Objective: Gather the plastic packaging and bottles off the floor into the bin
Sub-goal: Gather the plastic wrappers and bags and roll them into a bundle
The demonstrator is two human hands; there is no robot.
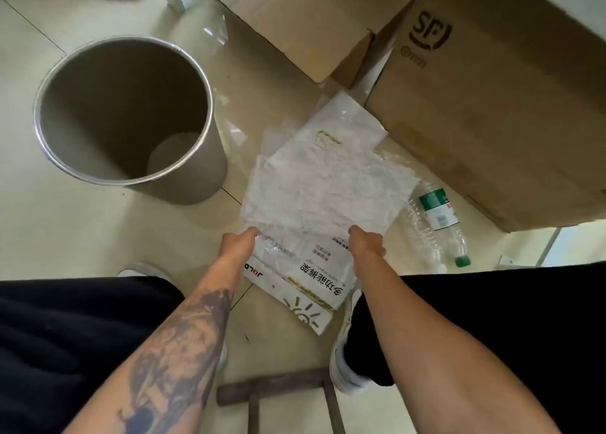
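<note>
Both hands are gripping the near edge of the plastic packaging (321,184), left hand (241,241) on its left corner, right hand (365,241) on the right, fingers curled under it. The bin (210,158) is sitting to the left, and a bottle (441,217) is lying on the floor (82,223) to the right, beside a box (508,112).

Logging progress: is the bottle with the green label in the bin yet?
Out. The bottle lies on its side on the floor, across the packaging from the bin.

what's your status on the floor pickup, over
Left hand and right hand both grip the plastic packaging. Bin open at left. Bottles on floor beside cardboard box. Path unobstructed.
</note>
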